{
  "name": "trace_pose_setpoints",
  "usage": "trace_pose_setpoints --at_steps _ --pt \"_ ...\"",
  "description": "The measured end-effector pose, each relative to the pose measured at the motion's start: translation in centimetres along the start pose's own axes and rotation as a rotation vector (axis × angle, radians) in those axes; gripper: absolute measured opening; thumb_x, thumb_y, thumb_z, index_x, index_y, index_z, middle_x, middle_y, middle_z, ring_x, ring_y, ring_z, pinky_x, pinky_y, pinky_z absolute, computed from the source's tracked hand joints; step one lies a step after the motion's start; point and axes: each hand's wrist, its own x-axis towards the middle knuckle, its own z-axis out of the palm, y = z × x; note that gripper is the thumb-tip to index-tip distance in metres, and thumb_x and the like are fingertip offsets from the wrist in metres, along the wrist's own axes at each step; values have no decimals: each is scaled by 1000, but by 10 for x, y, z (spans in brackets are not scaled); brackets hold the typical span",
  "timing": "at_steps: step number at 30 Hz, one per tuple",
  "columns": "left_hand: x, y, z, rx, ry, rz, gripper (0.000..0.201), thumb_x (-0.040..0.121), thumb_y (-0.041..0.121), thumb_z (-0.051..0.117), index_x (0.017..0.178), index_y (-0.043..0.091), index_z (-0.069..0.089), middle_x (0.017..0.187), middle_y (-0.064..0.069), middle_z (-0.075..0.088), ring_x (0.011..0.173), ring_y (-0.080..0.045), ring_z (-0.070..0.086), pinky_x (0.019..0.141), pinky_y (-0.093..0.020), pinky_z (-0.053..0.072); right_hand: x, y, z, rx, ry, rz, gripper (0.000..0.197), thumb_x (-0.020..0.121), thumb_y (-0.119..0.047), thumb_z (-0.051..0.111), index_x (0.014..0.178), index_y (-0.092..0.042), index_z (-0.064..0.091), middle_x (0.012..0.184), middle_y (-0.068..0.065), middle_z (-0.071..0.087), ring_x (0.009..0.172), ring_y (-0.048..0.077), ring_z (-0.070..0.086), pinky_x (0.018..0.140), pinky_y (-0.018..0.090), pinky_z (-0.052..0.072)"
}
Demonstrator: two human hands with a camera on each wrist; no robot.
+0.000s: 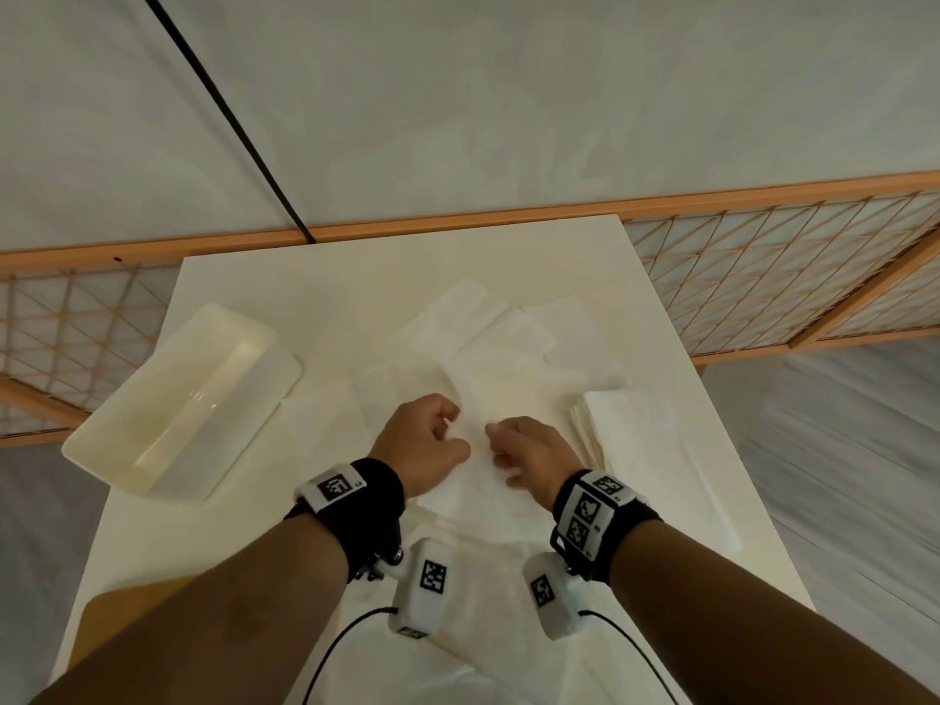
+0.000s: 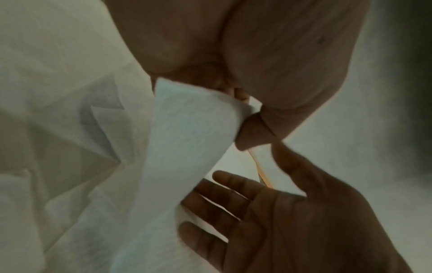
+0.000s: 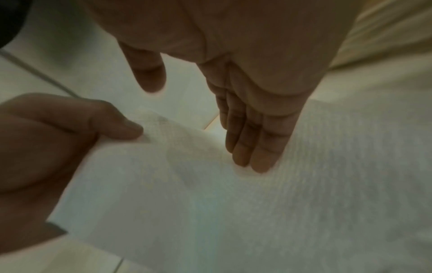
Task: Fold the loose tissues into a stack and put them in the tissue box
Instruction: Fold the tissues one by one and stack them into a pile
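Folding step: left hand (image 1: 424,442) pinches tissue (image 1: 483,399) edge mid-counter (image 1: 712,501); right hand (image 1: 534,457) fingers straight, pressing it. Finished stack (image 1: 625,424) at 3 o'clock, tissue box (image 1: 101,435) at 9. Next: fold over, crease.

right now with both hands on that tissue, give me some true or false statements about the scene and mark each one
1. The left hand pinches a corner of the tissue. True.
2. The tissue box is full of folded tissues. False: it sits open and shows nothing inside.
3. The right hand has its fingers extended with the tips on the tissue. True, seen from the right wrist.
4. A stack of folded tissues lies left of the box. False: it lies right of the hands, across the table from the box.
5. Loose tissues lie spread beyond the hands. True.
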Motion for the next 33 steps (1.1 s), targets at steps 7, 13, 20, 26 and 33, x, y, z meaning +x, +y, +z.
trace_pose_setpoints --at_steps 7,13,20,26,33 --pt "-10 3 43 97 -376 53 35 74 48 67 100 27 74 102 8 74 101 -12 67 97 -37 52 -2 0 -14 -135 173 147 65 86 -72 59 122 -17 56 106 3 67 91 22 68 69 37 60" --pt "3 -11 38 217 52 -102 15 84 28 74 83 16 65 84 2 68 85 -21 66 79 -34 57 7 11 -21 -592 258 142 65 87 -46 75 135 -11 48 130 6 61 118 28 60 93 35 52" --pt "17 -6 49 148 -116 -392 38 79 38 82 88 3 74 77 -8 76 73 -24 74 66 -31 61 9 12 -17 -840 218 105 77 89 -45 72 144 -6 36 144 12 48 134 30 48 108 36 43" --pt "10 3 53 -373 -76 -559 8 90 6 69 95 -1 68 74 -13 70 64 -26 68 60 -32 55 -23 -4 -14 -956 196 -259 77 78 -61 70 139 -22 42 138 -1 42 127 23 43 107 41 43" --pt "-13 -12 16 -601 -183 -610 11 87 1 54 90 -2 64 85 -21 73 68 -30 73 65 -36 54 -42 -2 21 -1152 -87 -539 33 82 -34 68 111 -21 60 109 -1 60 106 25 53 99 41 42"
